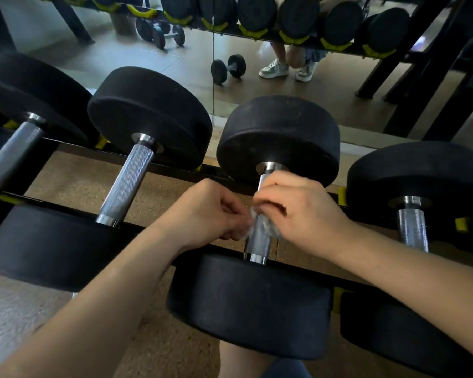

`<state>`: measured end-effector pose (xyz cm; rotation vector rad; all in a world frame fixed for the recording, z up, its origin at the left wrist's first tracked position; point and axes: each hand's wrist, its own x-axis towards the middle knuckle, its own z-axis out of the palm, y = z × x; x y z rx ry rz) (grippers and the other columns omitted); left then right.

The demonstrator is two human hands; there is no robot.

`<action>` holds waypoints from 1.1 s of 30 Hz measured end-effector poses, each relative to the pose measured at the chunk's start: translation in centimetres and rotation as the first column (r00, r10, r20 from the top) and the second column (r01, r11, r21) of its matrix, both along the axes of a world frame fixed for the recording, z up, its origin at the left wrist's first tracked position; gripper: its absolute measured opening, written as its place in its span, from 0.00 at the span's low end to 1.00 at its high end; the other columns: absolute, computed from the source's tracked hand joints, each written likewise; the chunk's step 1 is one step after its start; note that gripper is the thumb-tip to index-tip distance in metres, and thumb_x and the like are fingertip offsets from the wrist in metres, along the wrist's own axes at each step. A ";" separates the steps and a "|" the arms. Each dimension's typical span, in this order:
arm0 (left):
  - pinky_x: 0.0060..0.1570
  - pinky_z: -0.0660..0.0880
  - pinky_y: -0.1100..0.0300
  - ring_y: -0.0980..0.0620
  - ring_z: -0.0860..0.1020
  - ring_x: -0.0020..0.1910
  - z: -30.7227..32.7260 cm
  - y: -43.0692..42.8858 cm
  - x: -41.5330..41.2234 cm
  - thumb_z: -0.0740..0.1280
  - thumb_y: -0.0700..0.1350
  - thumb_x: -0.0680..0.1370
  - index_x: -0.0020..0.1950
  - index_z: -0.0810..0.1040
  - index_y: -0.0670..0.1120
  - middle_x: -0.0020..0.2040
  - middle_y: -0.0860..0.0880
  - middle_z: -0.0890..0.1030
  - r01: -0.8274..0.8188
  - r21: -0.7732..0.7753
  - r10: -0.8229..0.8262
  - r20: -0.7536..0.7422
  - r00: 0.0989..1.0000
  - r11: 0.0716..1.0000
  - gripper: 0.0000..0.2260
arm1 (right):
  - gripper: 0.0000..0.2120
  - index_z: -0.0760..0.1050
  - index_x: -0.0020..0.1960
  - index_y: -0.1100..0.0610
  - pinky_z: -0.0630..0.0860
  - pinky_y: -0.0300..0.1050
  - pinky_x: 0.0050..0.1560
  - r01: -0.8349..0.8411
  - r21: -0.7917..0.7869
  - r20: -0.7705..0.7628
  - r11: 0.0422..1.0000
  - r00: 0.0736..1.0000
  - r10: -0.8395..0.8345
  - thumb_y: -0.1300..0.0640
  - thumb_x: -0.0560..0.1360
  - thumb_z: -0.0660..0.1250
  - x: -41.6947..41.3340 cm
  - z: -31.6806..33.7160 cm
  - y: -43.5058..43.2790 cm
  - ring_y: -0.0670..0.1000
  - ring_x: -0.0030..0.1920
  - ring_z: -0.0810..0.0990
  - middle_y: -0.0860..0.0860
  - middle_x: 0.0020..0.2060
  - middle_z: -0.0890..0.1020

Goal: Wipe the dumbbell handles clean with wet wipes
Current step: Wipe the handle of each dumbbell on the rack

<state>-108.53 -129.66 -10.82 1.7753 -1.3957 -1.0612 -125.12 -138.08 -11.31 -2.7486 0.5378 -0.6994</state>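
A black dumbbell (279, 137) lies on the low rack in front of me, its knurled steel handle (258, 242) running toward me. A crumpled wet wipe (266, 226) is wrapped around the middle of that handle. My right hand (298, 211) grips the wipe and the handle from the right, fingers curled over the top. Left of the handle, my left hand (210, 211) pinches the wipe's loose edge with curled fingers. The handle's upper part is hidden under my right hand.
More dumbbells lie on the rack (66, 211): one (148, 115) with a bare handle to the left, another (418, 181) to the right. A mirror (197, 69) behind reflects the rack, floor dumbbells and a crouching person's shoes. Cork floor lies beneath.
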 end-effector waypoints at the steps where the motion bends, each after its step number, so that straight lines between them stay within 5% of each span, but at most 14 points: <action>1: 0.36 0.77 0.67 0.58 0.80 0.32 0.2 -0.1 -0.1 0.74 0.43 0.73 0.41 0.85 0.44 0.34 0.50 0.84 -0.002 -0.003 0.002 0.035 0.999 1.000 0.03 | 0.05 0.83 0.48 0.58 0.79 0.46 0.46 0.000 -0.009 -0.030 1.000 1.000 -0.001 0.62 0.73 0.70 -0.1 0.1 0.1 0.48 0.44 0.79 0.49 0.45 0.81; 6: 0.32 0.66 0.77 0.70 0.76 0.32 1.2 0.6 -0.1 0.76 0.49 0.70 0.35 0.85 0.56 0.31 0.62 0.81 0.133 0.165 -0.165 0.193 0.967 0.977 0.04 | 0.07 0.85 0.47 0.55 0.76 0.42 0.48 -0.233 0.107 -0.237 0.967 0.938 0.252 0.56 0.72 0.69 -1.4 0.8 0.9 0.47 0.47 0.79 0.49 0.47 0.82; 13: 0.40 0.72 0.66 0.64 0.79 0.35 1.1 0.6 0.6 0.76 0.45 0.70 0.33 0.84 0.59 0.34 0.58 0.83 0.100 0.279 -0.154 0.179 0.972 0.955 0.09 | 0.05 0.80 0.41 0.58 0.77 0.50 0.39 -0.333 0.077 -0.319 0.940 0.885 0.339 0.58 0.72 0.67 0.8 0.8 1.0 0.50 0.40 0.79 0.51 0.40 0.78; 16: 0.50 0.79 0.56 0.53 0.83 0.41 1.0 0.6 0.7 0.76 0.39 0.69 0.43 0.83 0.50 0.39 0.50 0.85 0.063 0.212 -0.071 0.031 0.997 0.975 0.08 | 0.03 0.79 0.41 0.60 0.77 0.49 0.34 -0.279 -0.062 -0.339 0.958 0.909 0.243 0.64 0.73 0.68 1.4 1.7 -0.2 0.52 0.35 0.77 0.52 0.40 0.76; 19: 0.53 0.79 0.54 0.48 0.84 0.45 1.4 1.0 0.5 0.73 0.38 0.73 0.52 0.81 0.46 0.42 0.47 0.86 0.047 0.162 -0.033 -0.093 0.995 0.986 0.09 | 0.07 0.82 0.51 0.57 0.78 0.48 0.39 -0.086 -0.128 -0.285 0.988 0.957 0.046 0.63 0.74 0.70 1.3 2.6 -2.3 0.49 0.40 0.76 0.50 0.44 0.75; 22: 0.54 0.78 0.60 0.61 0.82 0.47 3.3 2.2 1.1 0.68 0.55 0.75 0.53 0.83 0.57 0.45 0.58 0.85 0.222 0.119 -0.239 0.153 0.959 0.968 0.09 | 0.08 0.83 0.53 0.55 0.78 0.47 0.39 -0.115 -0.068 -0.339 0.991 0.937 0.085 0.59 0.75 0.68 0.1 2.1 -1.2 0.49 0.41 0.76 0.48 0.45 0.75; 26: 0.60 0.67 0.74 0.72 0.70 0.61 5.6 4.8 -1.4 0.61 0.68 0.70 0.64 0.73 0.65 0.61 0.71 0.75 0.429 0.097 -0.439 0.221 0.871 0.898 0.23 | 0.14 0.83 0.47 0.51 0.76 0.43 0.40 -0.100 0.093 -0.286 0.991 0.950 0.123 0.46 0.75 0.62 -0.4 1.6 -0.5 0.45 0.43 0.75 0.46 0.47 0.72; 30: 0.69 0.63 0.60 0.62 0.60 0.71 3.3 6.0 -4.9 0.53 0.74 0.70 0.72 0.61 0.63 0.71 0.65 0.64 0.370 -0.062 -0.246 0.646 0.723 0.927 0.32 | 0.09 0.84 0.45 0.54 0.75 0.41 0.41 0.064 0.035 -0.105 0.997 0.993 -0.060 0.51 0.76 0.68 0.5 0.8 -1.0 0.45 0.42 0.76 0.47 0.44 0.76; 33: 0.62 0.71 0.57 0.60 0.67 0.63 2.4 6.5 -5.4 0.56 0.73 0.67 0.61 0.70 0.60 0.61 0.63 0.71 0.231 -0.204 -0.068 0.593 0.802 0.951 0.28 | 0.05 0.83 0.47 0.56 0.78 0.49 0.43 -0.096 0.073 -0.156 0.993 0.982 0.106 0.56 0.74 0.70 -0.1 0.6 0.3 0.48 0.44 0.78 0.49 0.45 0.79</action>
